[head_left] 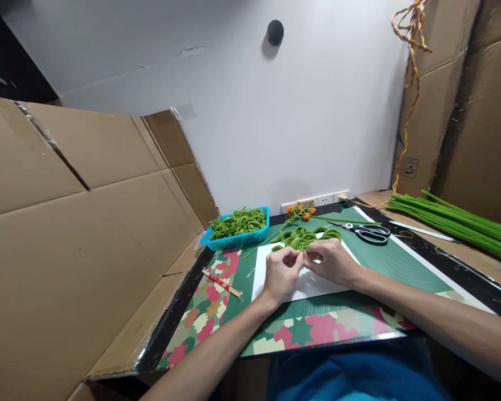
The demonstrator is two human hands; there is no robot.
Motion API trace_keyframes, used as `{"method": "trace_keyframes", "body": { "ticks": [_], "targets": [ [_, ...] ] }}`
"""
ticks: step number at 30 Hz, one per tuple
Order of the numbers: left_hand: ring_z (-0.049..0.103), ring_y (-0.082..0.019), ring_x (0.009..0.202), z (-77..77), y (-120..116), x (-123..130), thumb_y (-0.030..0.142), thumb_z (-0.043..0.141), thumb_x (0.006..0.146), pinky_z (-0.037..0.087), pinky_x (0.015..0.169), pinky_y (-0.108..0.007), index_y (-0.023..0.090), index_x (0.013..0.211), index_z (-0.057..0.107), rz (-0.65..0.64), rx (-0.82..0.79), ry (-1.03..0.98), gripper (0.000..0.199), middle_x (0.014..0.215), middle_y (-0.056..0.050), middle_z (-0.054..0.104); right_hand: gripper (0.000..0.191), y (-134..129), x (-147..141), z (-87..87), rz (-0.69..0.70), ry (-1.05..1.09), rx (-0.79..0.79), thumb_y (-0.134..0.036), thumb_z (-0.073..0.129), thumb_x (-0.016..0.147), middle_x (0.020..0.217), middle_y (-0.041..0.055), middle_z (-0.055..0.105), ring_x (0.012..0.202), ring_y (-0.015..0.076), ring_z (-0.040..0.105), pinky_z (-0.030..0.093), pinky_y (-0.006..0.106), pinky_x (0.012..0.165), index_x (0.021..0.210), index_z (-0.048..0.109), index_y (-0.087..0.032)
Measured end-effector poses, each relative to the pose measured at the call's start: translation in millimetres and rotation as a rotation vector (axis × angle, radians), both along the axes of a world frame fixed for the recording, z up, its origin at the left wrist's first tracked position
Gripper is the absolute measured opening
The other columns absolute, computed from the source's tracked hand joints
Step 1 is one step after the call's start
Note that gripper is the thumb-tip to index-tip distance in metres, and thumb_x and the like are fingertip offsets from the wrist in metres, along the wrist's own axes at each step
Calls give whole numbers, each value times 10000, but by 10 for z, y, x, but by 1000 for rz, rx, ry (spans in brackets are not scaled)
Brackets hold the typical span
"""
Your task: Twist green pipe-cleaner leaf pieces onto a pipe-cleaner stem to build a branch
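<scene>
My left hand and my right hand meet fingertip to fingertip over a white sheet. Both are closed in a pinch. Whatever sits between the fingertips is too small and hidden to make out. Just beyond the fingers, curled green fuzzy pieces lie in a loose pile on the sheet, partly covered by my hands. Behind the pile is a bunch of small orange flowers with green stems.
A blue basket full of green curled pieces stands at the back left. Black-handled scissors lie right of the pile, with long green stems farther right. A red-wrapped stick rests on the patterned mat. Cardboard stands at left.
</scene>
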State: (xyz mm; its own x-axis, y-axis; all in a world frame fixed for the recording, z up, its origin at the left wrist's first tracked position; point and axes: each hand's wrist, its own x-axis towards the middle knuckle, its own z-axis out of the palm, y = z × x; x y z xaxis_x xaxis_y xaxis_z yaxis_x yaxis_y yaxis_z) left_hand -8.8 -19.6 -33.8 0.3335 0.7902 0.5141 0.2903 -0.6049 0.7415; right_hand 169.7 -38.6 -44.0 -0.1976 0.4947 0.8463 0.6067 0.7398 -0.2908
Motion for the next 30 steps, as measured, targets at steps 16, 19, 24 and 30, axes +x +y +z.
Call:
{"method": "trace_keyframes", "body": {
  "ticks": [16,19,24,30],
  "targets": [
    [604,-124,592,30,92,-73,415,622,979,459,560,-232,167,891,697,-31,51,43,274,747,-22,672,210,136,168,35,-83,-101,187,-116,583,868,602,-25,570,533,99,482,336,241,565,684,540,-207],
    [610,-113,584,55,89,-86,405,626,973,463,556,-224,173,1006,680,-63,36,52,241,814,-21,685,211,142,170,39,-94,-147,241,-121,575,884,603,-26,556,534,100,470,311,255,559,694,545,-206],
    [576,-108,578,67,56,-89,402,655,950,449,549,-218,168,1025,673,-118,58,118,246,786,-16,675,217,146,181,53,-116,-189,260,-121,575,905,609,-23,557,543,106,483,310,260,576,709,540,-208],
    [532,-95,561,57,75,-80,411,619,985,412,549,-216,173,912,681,-74,127,162,257,741,-3,659,247,125,194,67,-97,-278,249,-167,534,947,602,-15,564,535,115,468,301,277,562,706,549,-213]
  ]
}}
